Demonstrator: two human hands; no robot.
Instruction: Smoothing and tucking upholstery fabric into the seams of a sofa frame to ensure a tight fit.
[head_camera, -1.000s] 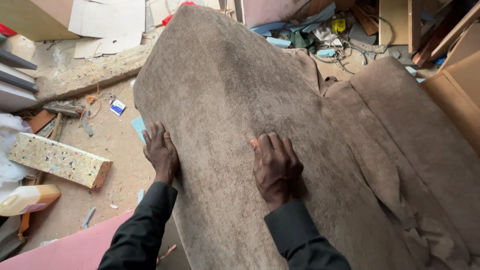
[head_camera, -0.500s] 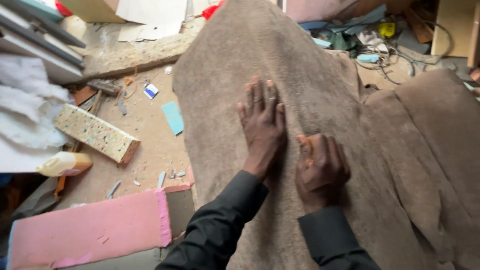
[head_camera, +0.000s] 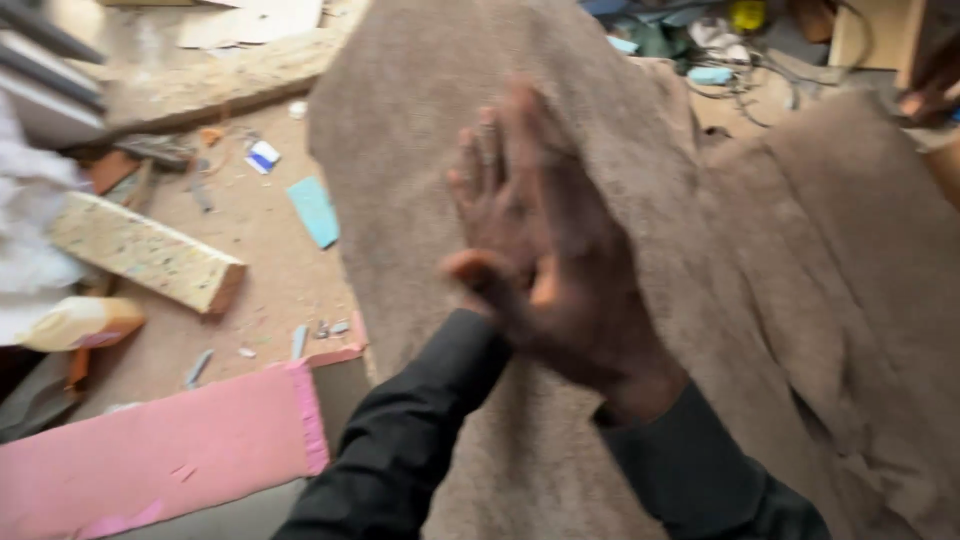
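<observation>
A large brown fuzzy fabric (head_camera: 720, 260) is draped over a bulky form and fills the middle and right of the view. My left hand (head_camera: 488, 190) lies flat on it with fingers spread, holding nothing. My right hand (head_camera: 575, 300) is lifted just above the fabric in front of the left hand and is blurred by motion, with its thumb out to the left. It covers part of the left hand. Both arms wear black sleeves.
A pink foam slab (head_camera: 170, 450) lies at the lower left. On the dusty floor sit a speckled foam block (head_camera: 140, 250), a teal scrap (head_camera: 315, 210) and a pale bottle (head_camera: 80, 322). Cables and clutter (head_camera: 730, 45) lie at the top right.
My left hand slid from the fabric's left edge up onto its middle. My right hand lifted off the fabric and swung in front of the left one. The view shifted.
</observation>
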